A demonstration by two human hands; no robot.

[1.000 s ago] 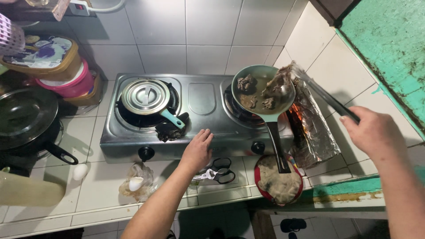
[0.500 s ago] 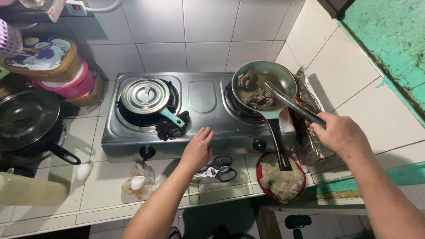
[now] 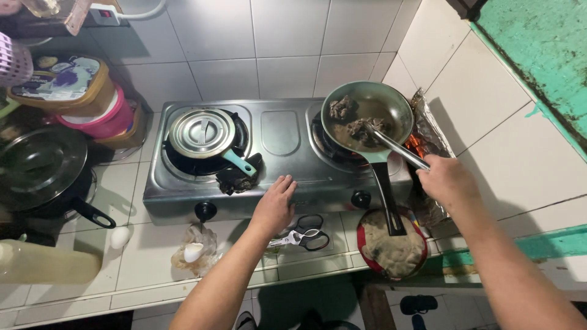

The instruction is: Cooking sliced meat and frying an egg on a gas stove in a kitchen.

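Note:
A green frying pan (image 3: 391, 105) with dark pieces of meat in brown liquid sits on the right burner of a steel two-burner stove (image 3: 278, 137). My right hand (image 3: 448, 181) grips metal tongs (image 3: 396, 146), whose tips reach into the pan among the meat. My left hand (image 3: 274, 205) rests flat on the stove's front edge, fingers apart, holding nothing. Black-handled scissors (image 3: 302, 233) lie just in front of that hand.
A lidded small pot (image 3: 202, 133) with a teal handle sits on the left burner. A red plate (image 3: 393, 244) of pale food lies under the pan handle. Foil (image 3: 433, 125) lines the right wall. A black lidded pan (image 3: 43, 168), stacked tubs, an egg (image 3: 120, 237) and eggshells (image 3: 194, 249) are at the left.
My right hand came down and toward the pan, bringing the tongs' tips into the meat. My left hand stayed on the stove edge.

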